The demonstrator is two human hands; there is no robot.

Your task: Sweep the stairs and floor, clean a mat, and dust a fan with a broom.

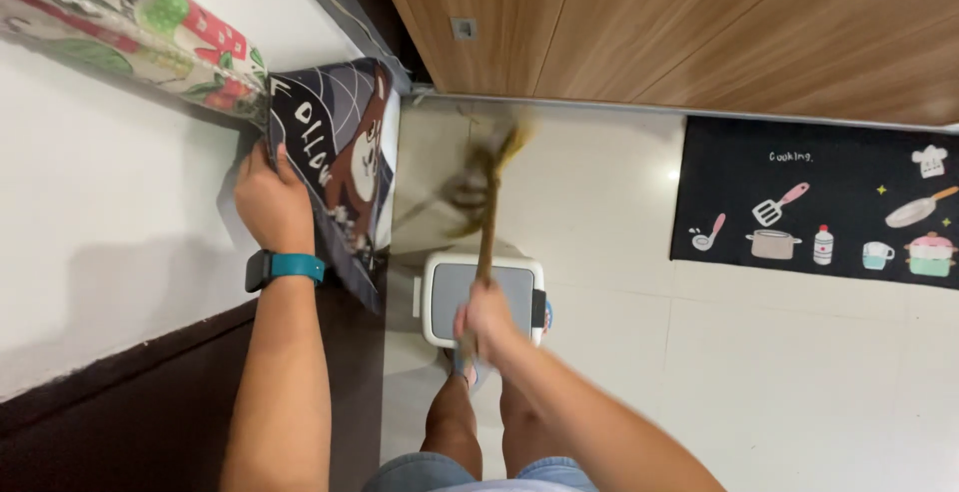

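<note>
Left hand (270, 202) pinches the dark mat (345, 152) up at upper left; right hand (486, 317) wraps the broom (487, 202) at centre, best swept in short strokes beneath it

Glossy floor tiles (619, 352); wood-grain door (649, 22) (matt); cloth mat (340, 152); smooth plastic bin lid (479, 297).

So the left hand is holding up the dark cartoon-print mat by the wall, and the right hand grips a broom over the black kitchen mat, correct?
Not quite. The head view shows the right hand holding the broom over the bare pale floor near the white step bin; the black kitchen mat lies off to the side. The left hand does hold the dark cartoon-print mat by the wall.
</note>
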